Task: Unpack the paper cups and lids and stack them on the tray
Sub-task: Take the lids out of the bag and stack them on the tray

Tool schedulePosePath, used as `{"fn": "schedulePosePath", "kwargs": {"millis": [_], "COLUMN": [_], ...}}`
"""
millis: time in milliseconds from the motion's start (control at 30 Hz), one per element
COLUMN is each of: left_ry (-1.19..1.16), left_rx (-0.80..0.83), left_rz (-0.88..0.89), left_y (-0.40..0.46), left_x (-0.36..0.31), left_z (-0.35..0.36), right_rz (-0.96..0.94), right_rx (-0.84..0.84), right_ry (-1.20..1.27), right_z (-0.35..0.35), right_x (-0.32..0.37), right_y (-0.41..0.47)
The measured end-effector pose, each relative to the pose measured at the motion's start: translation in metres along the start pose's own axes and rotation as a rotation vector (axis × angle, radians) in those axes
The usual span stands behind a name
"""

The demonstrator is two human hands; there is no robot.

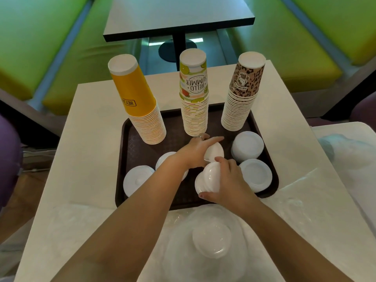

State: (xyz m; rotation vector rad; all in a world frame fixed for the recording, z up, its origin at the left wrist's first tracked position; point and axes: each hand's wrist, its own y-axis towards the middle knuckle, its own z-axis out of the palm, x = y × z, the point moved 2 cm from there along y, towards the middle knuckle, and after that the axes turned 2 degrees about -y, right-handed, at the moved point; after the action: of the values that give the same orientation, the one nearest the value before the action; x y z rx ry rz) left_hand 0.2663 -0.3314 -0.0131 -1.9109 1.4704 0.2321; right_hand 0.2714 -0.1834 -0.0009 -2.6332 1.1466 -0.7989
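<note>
A dark brown tray [130, 147] carries three upside-down cup stacks: yellow [138, 100], "Hello Summer" [194, 92] and leopard-print [243, 92]. White lid stacks lie in front: two at the left [136, 180] [164, 157], two at the right [247, 146] [256, 175]. My left hand [195, 150] holds a tilted bunch of lids [214, 152] at the tray's middle. My right hand [227, 180] grips another lid stack [207, 179] just below it. More lids [211, 239] sit inside a clear plastic bag [177, 241] near the table's front edge.
The tray rests on a white table [89, 139]. Crumpled clear plastic [341, 151] lies on a surface at the right. Another table [179, 15] and green benches [50, 47] stand beyond. A purple seat [8, 159] is at the left.
</note>
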Motion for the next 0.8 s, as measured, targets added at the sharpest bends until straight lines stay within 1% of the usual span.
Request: {"fn": "schedulePosePath", "kwargs": {"millis": [67, 100, 167, 233, 267, 333, 433, 600, 700, 800], "left_ry": [-0.022, -0.02, -0.105, -0.301, -0.36, -0.386, -0.368, -0.334, -0.321, -0.316], "left_rx": [-0.019, -0.059, -0.227, -0.417, -0.466, -0.464, -0.399, -0.318, -0.275, -0.273], "left_rz": [-0.03, -0.052, -0.086, -0.097, -0.105, -0.145, -0.214, -0.278, -0.297, -0.309], "left_y": [-0.007, -0.013, -0.029, -0.051, -0.062, -0.079, -0.09, -0.096, -0.099, -0.1], "left_x": [0.004, 0.005, 0.001, -0.005, -0.008, -0.012, -0.014, -0.017, -0.018, -0.022], "left_z": [-0.008, -0.013, -0.018, -0.012, -0.004, 0.016, 0.038, 0.049, 0.053, 0.056], "right_rz": [0.006, 0.01, 0.01, 0.003, 0.001, -0.001, 0.005, 0.038, 0.058, 0.076], "right_rx": [0.005, 0.0, -0.021, -0.042, -0.05, -0.066, -0.077, -0.079, -0.046, 0.009], "right_ry": [-0.029, -0.031, -0.041, -0.062, -0.063, -0.035, 0.035, 0.114, 0.096, -0.003], "right_z": [0.008, 0.011, 0.015, 0.019, 0.021, 0.024, 0.026, 0.024, 0.025, 0.027], "right_x": [0.003, 0.004, 0.005, 0.004, 0.004, 0.003, 0.003, 0.0, -0.006, -0.009], "right_y": [0.001, 0.001, 0.002, 0.002, 0.002, 0.002, 0.002, -0.001, -0.005, -0.006]}}
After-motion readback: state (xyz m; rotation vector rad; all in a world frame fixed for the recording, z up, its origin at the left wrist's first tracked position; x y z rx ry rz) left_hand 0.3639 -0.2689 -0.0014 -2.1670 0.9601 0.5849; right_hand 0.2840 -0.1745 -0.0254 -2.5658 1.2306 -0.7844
